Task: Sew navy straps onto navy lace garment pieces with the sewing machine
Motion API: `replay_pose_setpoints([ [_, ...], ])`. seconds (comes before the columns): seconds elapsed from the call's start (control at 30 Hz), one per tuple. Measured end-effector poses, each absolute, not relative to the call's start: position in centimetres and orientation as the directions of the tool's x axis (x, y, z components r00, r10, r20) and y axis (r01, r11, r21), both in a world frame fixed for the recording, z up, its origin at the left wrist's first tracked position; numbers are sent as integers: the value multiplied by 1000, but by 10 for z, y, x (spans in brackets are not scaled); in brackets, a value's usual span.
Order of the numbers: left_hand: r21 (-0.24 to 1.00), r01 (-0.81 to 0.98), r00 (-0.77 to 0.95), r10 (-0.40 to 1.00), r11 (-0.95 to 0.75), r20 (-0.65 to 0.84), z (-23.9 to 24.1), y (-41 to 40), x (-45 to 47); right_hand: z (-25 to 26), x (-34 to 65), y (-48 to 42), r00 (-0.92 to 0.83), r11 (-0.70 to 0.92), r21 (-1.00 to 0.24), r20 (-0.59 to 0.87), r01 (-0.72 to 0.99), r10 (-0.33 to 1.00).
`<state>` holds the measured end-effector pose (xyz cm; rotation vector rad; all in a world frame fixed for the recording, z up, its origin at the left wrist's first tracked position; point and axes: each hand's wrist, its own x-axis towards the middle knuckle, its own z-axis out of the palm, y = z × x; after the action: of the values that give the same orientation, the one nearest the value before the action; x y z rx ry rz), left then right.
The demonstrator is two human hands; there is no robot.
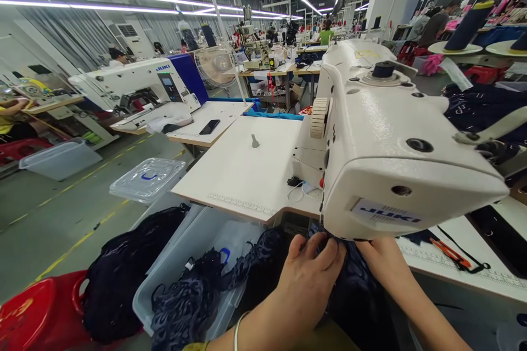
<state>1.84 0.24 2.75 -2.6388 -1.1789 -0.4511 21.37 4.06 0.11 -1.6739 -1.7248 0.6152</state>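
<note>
My left hand (310,277) is closed on navy lace fabric (356,269) just below the head of a white sewing machine (403,120). Its fingers are bent and pressed into the cloth near the needle side. My right hand (381,258) grips the same fabric from the other side, its fingertips hidden behind the machine head. The cloth hangs down between my two arms toward my lap. A strip of the lace trails left into a clear plastic bin (142,299), where more navy lace (187,299) lies heaped. The needle and presser foot are out of sight.
Orange-handled thread snips (453,252) and a dark phone (500,238) lie on the right of the table. A grey metal piece (255,141) rests on the white tabletop (230,170). A red stool (45,307) and a dark bundle (123,274) stand at the left.
</note>
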Motion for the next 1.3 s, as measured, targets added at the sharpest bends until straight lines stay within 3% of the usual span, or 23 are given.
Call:
replay_pose_setpoints([
  [0.23,-66,753,634,697,-654,336,27,1,19,1,211,42,35,98,-697,173,710,984],
  [0.47,-38,757,616,694,-652,373,26,1,20,6,210,42,24,67,-692,121,719,992],
  [0.73,-86,777,609,711,-623,352,25,0,20,-1,212,41,-6,92,-669,130,738,992],
  [1.03,121,750,567,726,-650,390,38,-3,15,-5,212,42,-36,154,-642,193,751,981],
  [1.3,86,746,589,715,-660,376,36,-5,17,-1,213,39,8,74,-650,123,756,992],
])
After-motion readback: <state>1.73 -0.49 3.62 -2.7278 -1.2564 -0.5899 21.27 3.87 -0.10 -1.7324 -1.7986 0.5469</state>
